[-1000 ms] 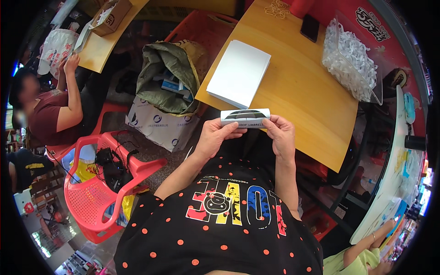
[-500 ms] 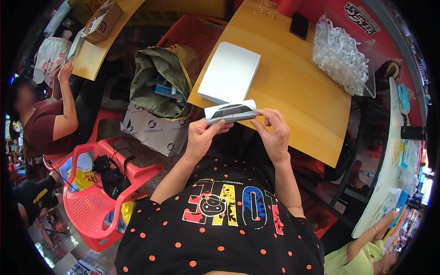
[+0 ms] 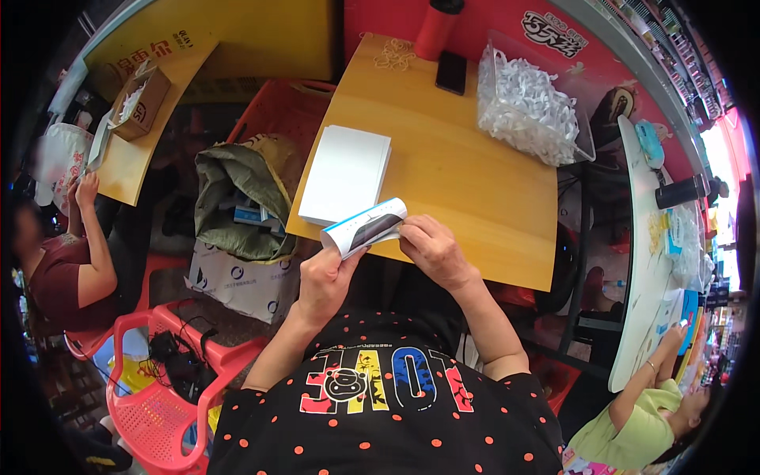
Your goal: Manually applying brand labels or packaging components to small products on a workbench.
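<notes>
Small white box (image 3: pixel 364 227) with a dark printed panel, held over the near edge of the desk (image 3: pixel 467 174). Its long axis runs left-near to right-far. Left hand (image 3: pixel 324 281) grips the lower left end; right hand (image 3: pixel 431 247) pinches the right end. A stack of white sheets (image 3: pixel 344 174) lies just beyond on the desk.

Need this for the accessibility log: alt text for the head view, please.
Seen from above, a person's left hand and right hand hold a small white printed box at the edge of a yellow table. On the table are a white stack of flat sheets and a clear bin of white shreds.
</notes>
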`<state>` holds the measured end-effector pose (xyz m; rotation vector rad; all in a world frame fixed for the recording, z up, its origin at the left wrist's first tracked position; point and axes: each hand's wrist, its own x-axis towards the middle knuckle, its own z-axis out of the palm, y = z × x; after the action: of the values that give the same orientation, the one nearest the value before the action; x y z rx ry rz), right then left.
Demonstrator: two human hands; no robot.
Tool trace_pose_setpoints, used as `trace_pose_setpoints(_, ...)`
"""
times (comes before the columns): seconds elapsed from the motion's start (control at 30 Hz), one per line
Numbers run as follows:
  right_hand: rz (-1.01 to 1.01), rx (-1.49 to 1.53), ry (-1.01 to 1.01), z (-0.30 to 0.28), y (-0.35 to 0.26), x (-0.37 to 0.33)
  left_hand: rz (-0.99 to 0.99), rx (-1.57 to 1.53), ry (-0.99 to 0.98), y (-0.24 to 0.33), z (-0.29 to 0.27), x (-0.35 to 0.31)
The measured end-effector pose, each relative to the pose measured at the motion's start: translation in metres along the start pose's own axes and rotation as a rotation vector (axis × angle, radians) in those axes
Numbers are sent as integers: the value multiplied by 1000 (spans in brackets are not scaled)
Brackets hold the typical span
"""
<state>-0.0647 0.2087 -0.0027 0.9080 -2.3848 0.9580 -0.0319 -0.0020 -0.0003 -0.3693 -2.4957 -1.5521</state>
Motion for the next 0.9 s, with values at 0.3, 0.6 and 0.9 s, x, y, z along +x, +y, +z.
trace_pose_setpoints(0.3, 8, -63, -1, -2, 7, 4, 4, 21, 31, 9, 9, 9)
trace_pose_setpoints(0.6, 27, -43, 51, 2, 7, 3, 42, 52, 49, 8, 9, 8)
trace_pose_setpoints(0.9, 138, 18, 12, 4, 12, -6, 69, 21, 47, 7, 9, 6)
